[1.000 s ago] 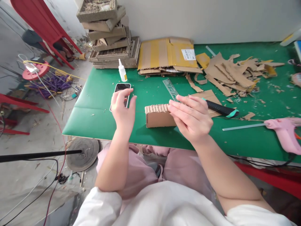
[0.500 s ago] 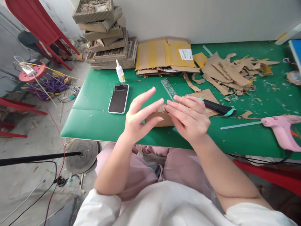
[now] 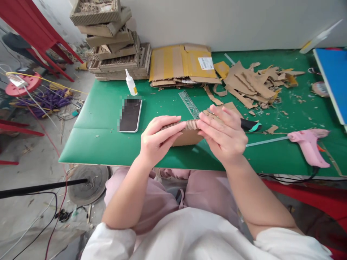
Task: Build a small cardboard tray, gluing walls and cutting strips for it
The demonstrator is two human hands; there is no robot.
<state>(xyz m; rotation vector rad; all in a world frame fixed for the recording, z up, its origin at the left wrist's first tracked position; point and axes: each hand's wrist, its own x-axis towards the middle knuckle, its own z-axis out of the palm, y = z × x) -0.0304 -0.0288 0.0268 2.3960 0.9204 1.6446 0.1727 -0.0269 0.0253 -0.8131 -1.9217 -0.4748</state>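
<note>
Between my hands, over the table's near edge, stands a piece of brown cardboard point(image 3: 188, 138) with a corrugated strip along its top. My left hand point(image 3: 155, 139) is closed on its left end, fingers on the top edge and thumb against the near side. Closed on the right end, my right hand point(image 3: 225, 133) has its fingertips over the strip, some fingers raised. A utility knife point(image 3: 249, 125) with a black and teal handle lies just beyond the right hand, partly hidden. The clear stencil ruler point(image 3: 187, 102) lies behind the cardboard.
On the green table point(image 3: 108, 144) are a phone point(image 3: 132, 117), a glue bottle point(image 3: 131, 85), stacked cardboard trays point(image 3: 119, 65), a taped flat box point(image 3: 181, 65) and cardboard scraps point(image 3: 249, 83). A pink glue gun point(image 3: 309, 147) with its cord lies at right, near a blue board point(image 3: 332, 76).
My left fingers, raised and spread before, have come down onto the cardboard's top edge. Some right fingers have lifted a little. The view has turned slightly right.
</note>
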